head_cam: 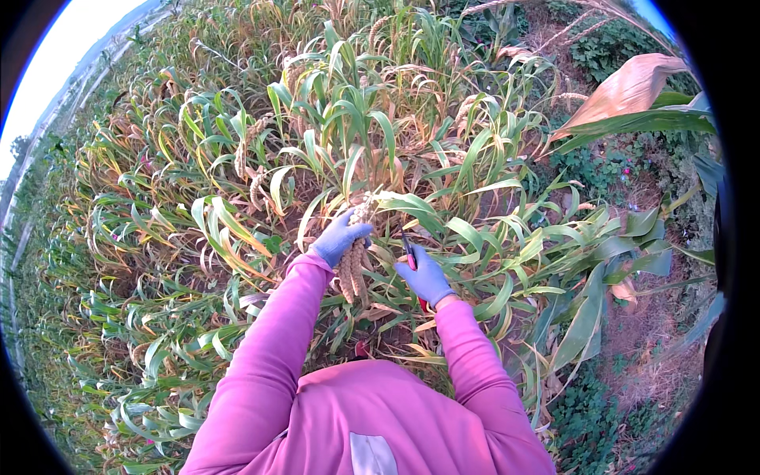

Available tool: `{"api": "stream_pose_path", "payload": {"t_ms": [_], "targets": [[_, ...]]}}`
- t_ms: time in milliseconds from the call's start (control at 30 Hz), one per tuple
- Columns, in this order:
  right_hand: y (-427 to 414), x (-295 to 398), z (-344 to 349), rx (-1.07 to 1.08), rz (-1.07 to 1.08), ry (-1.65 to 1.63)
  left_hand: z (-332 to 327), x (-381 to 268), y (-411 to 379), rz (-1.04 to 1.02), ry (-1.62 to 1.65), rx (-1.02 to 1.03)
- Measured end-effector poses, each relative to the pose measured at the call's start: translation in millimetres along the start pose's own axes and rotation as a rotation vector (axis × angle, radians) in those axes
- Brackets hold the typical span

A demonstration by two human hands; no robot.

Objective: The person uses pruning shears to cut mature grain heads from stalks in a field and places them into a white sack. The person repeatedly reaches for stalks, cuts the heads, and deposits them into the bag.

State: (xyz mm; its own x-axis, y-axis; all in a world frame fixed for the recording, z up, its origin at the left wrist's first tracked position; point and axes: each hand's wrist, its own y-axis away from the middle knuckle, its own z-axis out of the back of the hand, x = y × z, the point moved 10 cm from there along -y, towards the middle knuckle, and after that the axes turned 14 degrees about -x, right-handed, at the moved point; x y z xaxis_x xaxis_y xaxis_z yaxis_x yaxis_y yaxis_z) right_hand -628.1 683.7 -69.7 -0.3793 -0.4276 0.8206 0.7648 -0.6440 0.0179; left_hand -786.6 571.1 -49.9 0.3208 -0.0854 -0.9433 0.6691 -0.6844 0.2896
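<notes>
My left hand (339,238), in a light purple glove, is closed around a bunch of tan foxtail millet heads (351,270). Several heads hang below the fist, and their upper ends show above the fingers. My right hand (425,275), gloved alike, is to the right of the bunch and apart from it. It grips a small cutting tool (411,256) with pink-red handles and dark blades that point up and away from me. Whether the blades are open is too small to tell. A leafy green millet plant (359,119) stands just beyond both hands.
Dense millet plants (178,249) with yellowing leaves spread across the left and far side. Broad maize leaves (585,320) reach in from the right, one dry and brown (635,89). Low green weeds (585,415) and a strip of dry ground (647,350) lie at the right.
</notes>
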Motion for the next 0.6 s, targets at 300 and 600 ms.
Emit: {"api": "stream_pose_path", "payload": {"t_ms": [300, 600], "targets": [[5, 63, 1, -0.010, 0.173, -0.047, -18, 26, 49, 0.151, 0.331, 0.083], [16, 85, 6, 0.032, 0.184, -0.114, -12, 23, 72, 0.201, 0.319, 0.120]]}}
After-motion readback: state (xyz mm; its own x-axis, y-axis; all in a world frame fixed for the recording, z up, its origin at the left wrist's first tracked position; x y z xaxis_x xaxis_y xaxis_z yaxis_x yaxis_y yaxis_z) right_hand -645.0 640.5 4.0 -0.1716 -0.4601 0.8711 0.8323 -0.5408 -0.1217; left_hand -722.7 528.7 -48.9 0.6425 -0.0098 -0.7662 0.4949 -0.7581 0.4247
